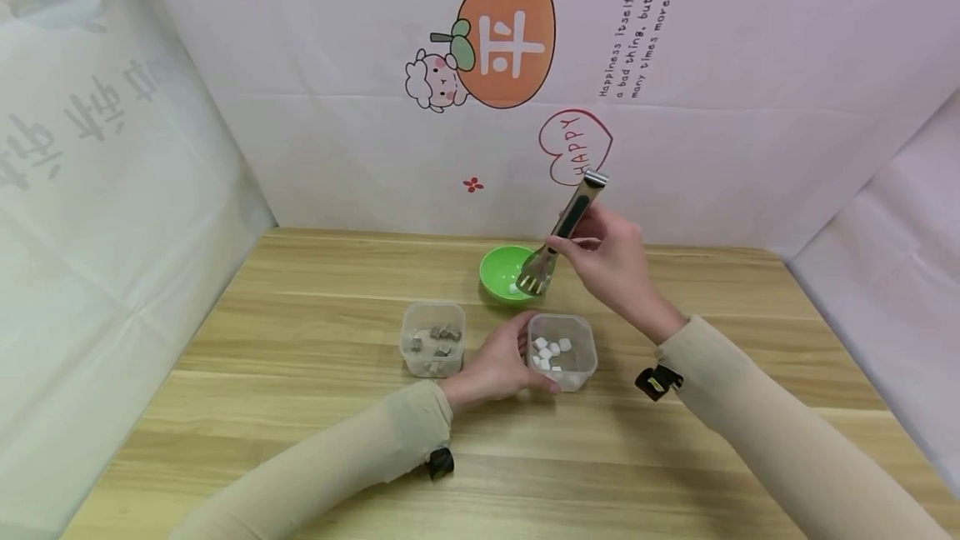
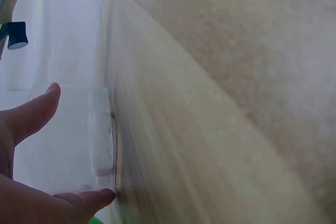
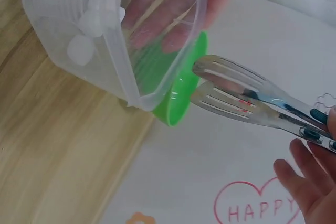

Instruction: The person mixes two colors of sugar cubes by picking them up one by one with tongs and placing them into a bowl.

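In the head view, my right hand [image 1: 617, 265] grips metal tongs [image 1: 576, 211] with dark handle inlays. Their slotted ends point down over a small green bowl [image 1: 491, 271], and a white cube [image 1: 513, 288] shows inside it. The right wrist view shows the tong ends [image 3: 231, 74] slightly apart, with nothing visible between them. My left hand [image 1: 495, 367] holds a clear plastic container [image 1: 591, 348] by its left side, thumb at the near side and fingers at the far side. Several white cubes [image 1: 554, 348] lie in that container.
A second clear container [image 1: 407, 332] with several grey metallic-looking cubes [image 1: 445, 332] stands left of my left hand. All stand on a wood-grain table [image 1: 315, 340]. A white printed cloth [image 1: 360, 157] hangs behind the table's far edge.
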`<state>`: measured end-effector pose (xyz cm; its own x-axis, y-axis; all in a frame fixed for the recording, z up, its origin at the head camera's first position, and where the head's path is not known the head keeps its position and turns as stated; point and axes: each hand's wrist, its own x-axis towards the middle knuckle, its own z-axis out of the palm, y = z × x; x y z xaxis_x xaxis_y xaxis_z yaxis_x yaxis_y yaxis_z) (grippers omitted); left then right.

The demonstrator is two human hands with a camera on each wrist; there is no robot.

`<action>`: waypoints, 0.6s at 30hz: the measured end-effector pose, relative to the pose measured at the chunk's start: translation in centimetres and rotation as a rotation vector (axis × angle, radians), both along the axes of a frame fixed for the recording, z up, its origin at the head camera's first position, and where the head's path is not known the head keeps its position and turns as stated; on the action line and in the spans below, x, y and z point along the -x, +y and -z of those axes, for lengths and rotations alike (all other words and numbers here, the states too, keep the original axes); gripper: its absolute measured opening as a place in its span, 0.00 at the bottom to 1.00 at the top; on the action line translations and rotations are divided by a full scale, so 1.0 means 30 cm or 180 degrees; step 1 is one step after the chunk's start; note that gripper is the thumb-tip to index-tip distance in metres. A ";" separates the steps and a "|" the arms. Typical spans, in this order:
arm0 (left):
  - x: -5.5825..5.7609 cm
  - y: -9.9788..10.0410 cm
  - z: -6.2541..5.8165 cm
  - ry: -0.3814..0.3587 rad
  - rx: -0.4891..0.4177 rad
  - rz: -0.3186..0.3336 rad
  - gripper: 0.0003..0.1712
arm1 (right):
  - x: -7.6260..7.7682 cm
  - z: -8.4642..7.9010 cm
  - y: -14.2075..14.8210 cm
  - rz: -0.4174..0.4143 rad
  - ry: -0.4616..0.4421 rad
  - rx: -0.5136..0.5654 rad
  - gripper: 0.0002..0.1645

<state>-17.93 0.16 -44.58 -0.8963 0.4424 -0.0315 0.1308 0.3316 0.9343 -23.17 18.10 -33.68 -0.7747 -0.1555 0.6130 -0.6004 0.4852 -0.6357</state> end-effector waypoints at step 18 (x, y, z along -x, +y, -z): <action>-0.008 0.005 -0.011 -0.0173 -0.0181 -0.0055 0.67 | -0.191 -0.072 0.082 0.0136 -0.0001 -0.0019 0.21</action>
